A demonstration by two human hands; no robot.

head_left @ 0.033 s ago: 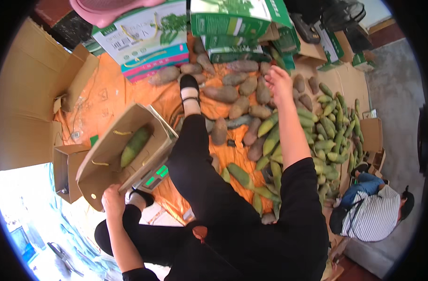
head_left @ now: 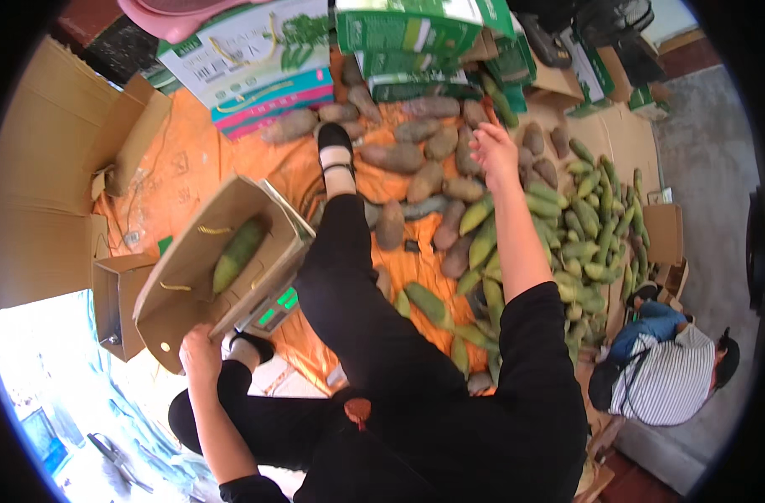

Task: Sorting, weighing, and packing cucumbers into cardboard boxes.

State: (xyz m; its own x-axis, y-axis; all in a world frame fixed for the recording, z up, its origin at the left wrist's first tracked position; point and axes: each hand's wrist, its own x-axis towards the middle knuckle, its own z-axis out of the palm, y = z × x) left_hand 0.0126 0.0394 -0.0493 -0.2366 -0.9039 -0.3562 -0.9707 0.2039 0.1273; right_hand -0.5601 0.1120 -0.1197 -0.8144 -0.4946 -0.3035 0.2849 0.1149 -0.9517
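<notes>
My left hand (head_left: pixel 201 356) grips the near edge of an open cardboard carton (head_left: pixel 160 314) with yellow cord handles. One green radish (head_left: pixel 237 253) lies inside it. The carton rests tilted on a scale (head_left: pixel 269 312) with lit green displays, which it partly covers. My right hand (head_left: pixel 494 158) is stretched forward above brown, rough-skinned roots (head_left: pixel 426 181), fingers loosely curled with no object visible in them. A large heap of green radishes (head_left: pixel 579 226) spreads to the right of that forearm.
An orange sheet (head_left: pixel 177 159) covers the floor under the roots. Printed green boxes (head_left: pixel 408 33) and a white box (head_left: pixel 248 50) stand at the far side, with a pink basin (head_left: pixel 177 17) on top. Cardboard (head_left: pixel 43 168) stands at left. A person in a striped shirt (head_left: pixel 667 381) sits at right.
The whole view has shifted slightly. Both hands keep almost the same places, the left on the carton edge and the right over the roots.
</notes>
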